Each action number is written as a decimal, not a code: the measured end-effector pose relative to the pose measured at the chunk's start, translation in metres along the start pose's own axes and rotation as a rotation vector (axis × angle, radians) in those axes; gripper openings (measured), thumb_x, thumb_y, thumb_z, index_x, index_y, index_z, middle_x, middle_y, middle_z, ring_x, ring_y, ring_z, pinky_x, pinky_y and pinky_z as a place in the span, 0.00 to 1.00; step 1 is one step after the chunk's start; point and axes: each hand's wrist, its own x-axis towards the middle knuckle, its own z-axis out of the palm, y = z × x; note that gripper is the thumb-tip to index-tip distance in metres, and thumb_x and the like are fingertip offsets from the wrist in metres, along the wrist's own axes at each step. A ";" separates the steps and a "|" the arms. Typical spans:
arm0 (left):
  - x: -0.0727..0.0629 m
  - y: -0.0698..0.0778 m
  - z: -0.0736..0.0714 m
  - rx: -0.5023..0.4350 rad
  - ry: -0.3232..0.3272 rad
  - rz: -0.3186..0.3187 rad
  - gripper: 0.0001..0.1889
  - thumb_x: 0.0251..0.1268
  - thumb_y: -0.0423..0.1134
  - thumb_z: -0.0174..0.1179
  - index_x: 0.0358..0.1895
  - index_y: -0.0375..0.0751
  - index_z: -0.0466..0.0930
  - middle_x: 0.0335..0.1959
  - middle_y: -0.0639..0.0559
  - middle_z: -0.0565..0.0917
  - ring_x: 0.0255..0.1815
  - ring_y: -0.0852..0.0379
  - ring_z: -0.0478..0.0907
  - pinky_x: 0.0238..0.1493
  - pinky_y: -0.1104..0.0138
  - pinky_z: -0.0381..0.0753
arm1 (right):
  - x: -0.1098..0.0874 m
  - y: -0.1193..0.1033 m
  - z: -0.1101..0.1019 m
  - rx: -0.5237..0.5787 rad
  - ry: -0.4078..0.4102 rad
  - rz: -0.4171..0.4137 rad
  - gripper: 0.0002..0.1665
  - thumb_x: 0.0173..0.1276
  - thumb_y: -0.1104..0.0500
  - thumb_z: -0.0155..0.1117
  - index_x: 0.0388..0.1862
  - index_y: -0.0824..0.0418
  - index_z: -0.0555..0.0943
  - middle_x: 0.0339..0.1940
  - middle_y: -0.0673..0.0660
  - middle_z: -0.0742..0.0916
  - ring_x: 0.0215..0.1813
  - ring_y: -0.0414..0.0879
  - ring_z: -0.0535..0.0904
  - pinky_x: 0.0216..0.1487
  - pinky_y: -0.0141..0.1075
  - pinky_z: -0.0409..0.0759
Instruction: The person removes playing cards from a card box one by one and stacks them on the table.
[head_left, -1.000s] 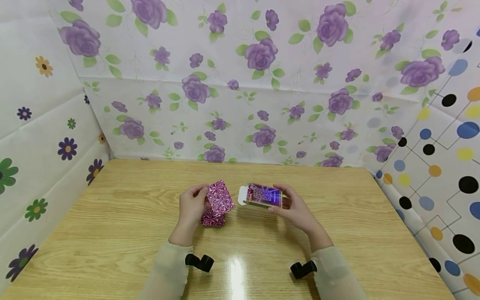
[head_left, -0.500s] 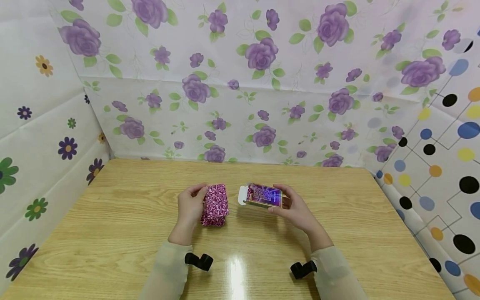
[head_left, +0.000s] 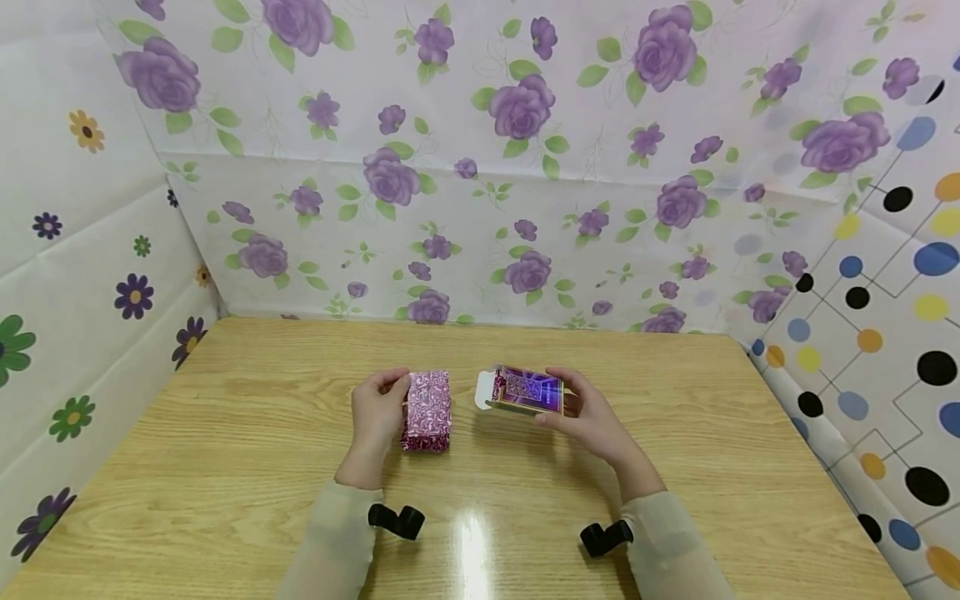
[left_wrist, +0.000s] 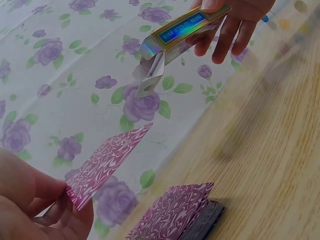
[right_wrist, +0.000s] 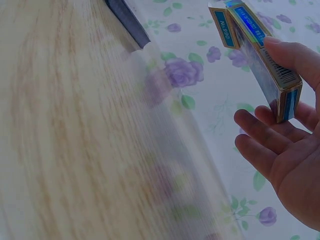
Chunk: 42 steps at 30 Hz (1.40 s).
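Holds a patterned card over a stack on the bench, hiding most of that stack from the head view; cannot tell whether one card or several together. Pinches its edge in the left grip, between thumb and fingers. Holds an open box clear of the bench in the right grip, thumb against one narrow side, lower fingers extended beneath. Points the open end and white flap toward the cards, near but apart. Wears a small black camera at each wrist, over pale sleeves.

Shows magenta-and-white swirls on card and stack alike, flat and rectangular, with the stack's top layer slightly askew above a dark side. Shines purple and blue on the box's broad face, within gold-coloured edges; bears a barcode, and "No.990" on a flap.

Reflects a bright streak off the smooth wood-grain bench top. Adjoins a sheet of purple roses behind, a daisy-printed sheet at left, and a dotted sheet at right.
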 end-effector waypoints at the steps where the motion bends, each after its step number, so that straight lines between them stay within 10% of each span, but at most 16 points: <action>1: -0.001 0.000 0.000 0.010 -0.001 0.002 0.11 0.66 0.32 0.55 0.47 0.31 0.81 0.39 0.42 0.81 0.31 0.64 0.75 0.29 0.76 0.78 | 0.000 0.000 0.000 0.002 0.001 0.002 0.48 0.56 0.54 0.73 0.71 0.59 0.59 0.65 0.59 0.71 0.59 0.57 0.76 0.55 0.38 0.80; 11: 0.000 0.000 -0.001 0.047 -0.008 -0.013 0.12 0.64 0.30 0.55 0.48 0.31 0.81 0.48 0.37 0.81 0.44 0.55 0.75 0.34 0.79 0.74 | -0.001 -0.001 0.000 0.019 -0.001 -0.008 0.44 0.56 0.54 0.73 0.69 0.53 0.62 0.65 0.59 0.71 0.58 0.56 0.77 0.53 0.35 0.81; 22: 0.002 -0.004 -0.001 0.046 0.024 0.009 0.13 0.56 0.25 0.55 0.45 0.28 0.82 0.44 0.34 0.82 0.33 0.66 0.72 0.32 0.80 0.73 | 0.000 0.002 0.000 0.016 -0.006 -0.011 0.47 0.57 0.54 0.72 0.71 0.59 0.59 0.66 0.59 0.70 0.59 0.57 0.76 0.52 0.34 0.81; 42: 0.006 -0.015 -0.005 0.166 0.005 0.017 0.09 0.59 0.29 0.59 0.42 0.31 0.84 0.45 0.37 0.82 0.46 0.49 0.76 0.38 0.73 0.73 | -0.001 0.001 0.000 0.019 -0.004 -0.013 0.44 0.57 0.54 0.72 0.69 0.53 0.62 0.66 0.59 0.71 0.59 0.57 0.76 0.54 0.35 0.80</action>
